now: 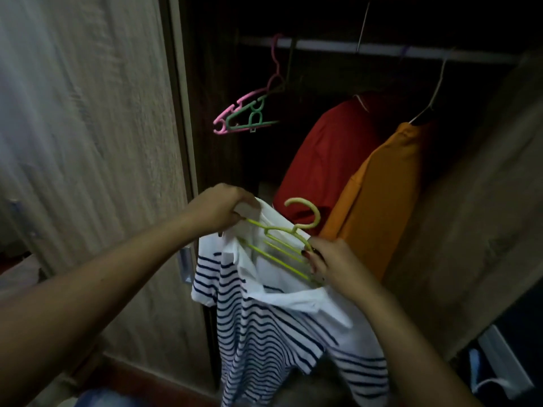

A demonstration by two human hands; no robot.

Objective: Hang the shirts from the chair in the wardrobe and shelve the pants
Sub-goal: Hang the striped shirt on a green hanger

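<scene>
Head camera view, looking down into an open wardrobe point(484, 201) in dim light. I am following this from a distance, so I go by what the lens gives me.

Both arms reach forward. Between them hangs a white shirt with dark blue stripes point(264, 333), low in the middle of the view, in front of the wardrobe opening and not yet inside it. A yellow-green plastic hanger point(294, 230) lies tilted across its collar, hook pointing up and to the right.

The left hand point(219, 205) is clenched around the shirt's shoulder cloth where the hanger's left end meets it. The right hand point(335, 264) grasps the hanger's right end, fingers curled over the bars at the collar opening.

Behind them a pale rail point(382, 49) crosses the top of the wardrobe. A red shirt point(323, 160) and an orange shirt point(379, 195) hang from it on the right. A pink hanger point(249, 98) and a green hanger point(249, 116) hang bare on the left. The wardrobe door point(88, 142) fills the left side.

As I read it, the step in hand is fitting the striped shirt onto its hanger (the hanger looks only partly seated, though folds hide the far shoulder). Next I would want both shoulders settled on the hanger arms, then one hand moved to the hook and the whole lifted to the rail, into the gap between the bare hangers and the red shirt. No pants are in view.
</scene>
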